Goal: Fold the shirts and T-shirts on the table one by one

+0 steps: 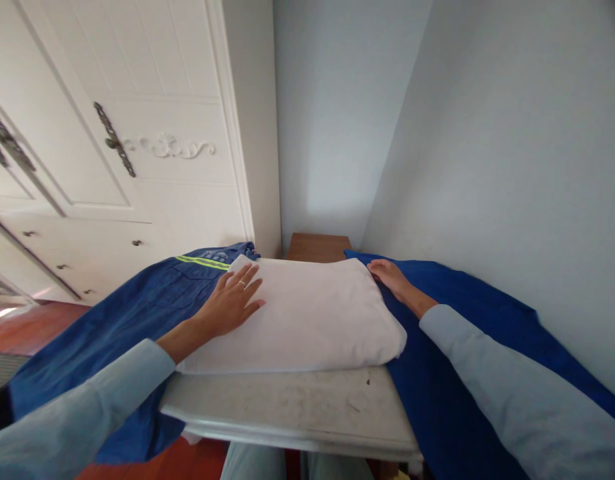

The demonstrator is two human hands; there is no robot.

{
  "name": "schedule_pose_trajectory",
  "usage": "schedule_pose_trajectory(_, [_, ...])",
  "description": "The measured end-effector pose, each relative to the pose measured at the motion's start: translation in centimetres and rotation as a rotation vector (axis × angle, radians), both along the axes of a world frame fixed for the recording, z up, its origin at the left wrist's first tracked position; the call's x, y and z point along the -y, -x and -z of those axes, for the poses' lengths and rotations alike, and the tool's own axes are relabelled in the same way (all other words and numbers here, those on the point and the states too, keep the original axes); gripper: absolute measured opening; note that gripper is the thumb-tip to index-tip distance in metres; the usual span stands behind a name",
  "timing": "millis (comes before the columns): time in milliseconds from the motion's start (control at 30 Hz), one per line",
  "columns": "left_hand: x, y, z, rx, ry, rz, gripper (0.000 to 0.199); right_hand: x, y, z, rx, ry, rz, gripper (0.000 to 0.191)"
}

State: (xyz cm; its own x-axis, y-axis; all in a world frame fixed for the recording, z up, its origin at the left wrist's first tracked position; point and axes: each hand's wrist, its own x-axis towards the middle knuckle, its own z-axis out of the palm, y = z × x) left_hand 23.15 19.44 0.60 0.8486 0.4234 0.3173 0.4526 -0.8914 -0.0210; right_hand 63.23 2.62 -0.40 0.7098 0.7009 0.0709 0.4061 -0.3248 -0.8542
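Note:
A folded white cloth [307, 313] lies flat across the table in front of me. My left hand [234, 300] rests on its left part with the fingers spread, a ring on one of them. At the cloth's far right corner is my right hand [390, 277], its fingers held together against the edge; whether they pinch any fabric is hard to see. A dark blue garment [157, 293] with a yellow-green stripe hangs over the table's left side. Brighter blue fabric [427, 387] drapes over the right side, beneath my right forearm.
The worn white table [287, 407] shows its front edge near my legs. Behind it stands a brown wooden piece [320, 247] in the corner. A white wardrobe [187, 193] with metal handles rises at the left, and a pale wall [512, 167] at the right.

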Motion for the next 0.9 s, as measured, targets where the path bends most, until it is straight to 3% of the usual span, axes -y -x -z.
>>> schedule_pose_trajectory(100, [2.3,3.6,0.1,0.011,0.111,-0.052,0.062,3.3,1.3,-0.4,0.069,-0.021,0.021,0.024])
schedule_pose_trajectory(200, [3.9,8.2,0.5,0.107,0.252,-0.217,0.07,8.1,3.0,-0.4,0.144,-0.019,-0.048,0.024])
schedule_pose_trajectory(367, [6.6,13.5,1.5,0.354,0.371,-0.508,0.059,14.7,5.5,-0.1,-0.036,0.113,-0.246,0.038])
schedule_pose_trajectory(467, [8.2,13.8,1.7,0.318,0.433,-0.543,0.066,15.9,6.4,0.2,-0.079,0.094,-0.33,0.052])
schedule_pose_trajectory(600, [9.1,12.6,0.9,0.21,0.466,-0.536,0.058,15.5,7.2,0.5,-0.069,0.032,-0.312,0.067])
schedule_pose_trajectory(733, [8.5,12.6,0.4,0.247,0.551,-0.564,0.05,15.0,7.4,0.3,-0.094,0.013,-0.308,0.059])
schedule_pose_trajectory(900, [7.5,13.4,0.5,0.44,0.715,-0.517,0.061,15.8,6.0,-0.1,-0.16,0.027,-0.322,0.06])
